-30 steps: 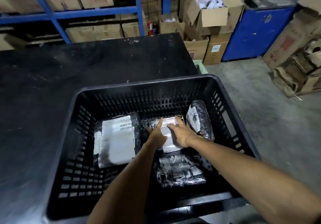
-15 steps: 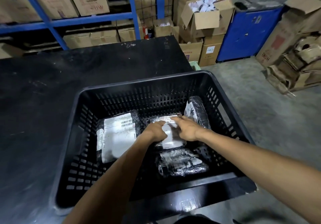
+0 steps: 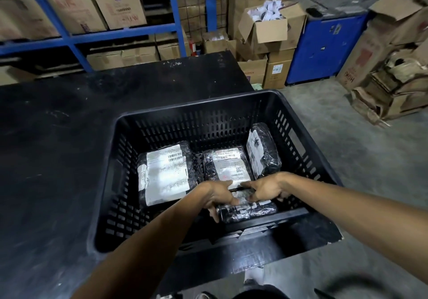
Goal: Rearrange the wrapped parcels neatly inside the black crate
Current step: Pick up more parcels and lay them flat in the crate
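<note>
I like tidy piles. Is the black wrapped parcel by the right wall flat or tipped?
Tipped: the black wrapped parcel leans against the black crate wall.

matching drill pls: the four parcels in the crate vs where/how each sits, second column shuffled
1. parcel with the largest white label
2. middle parcel
3. parcel with the side label
4. near parcel

A. propped against the black crate right wall
B. under both hands, left and right
C. flat, crate's left half
D. flat, between two others, just beyond the hands

Pairs: 1-C, 2-D, 3-A, 4-B
</note>
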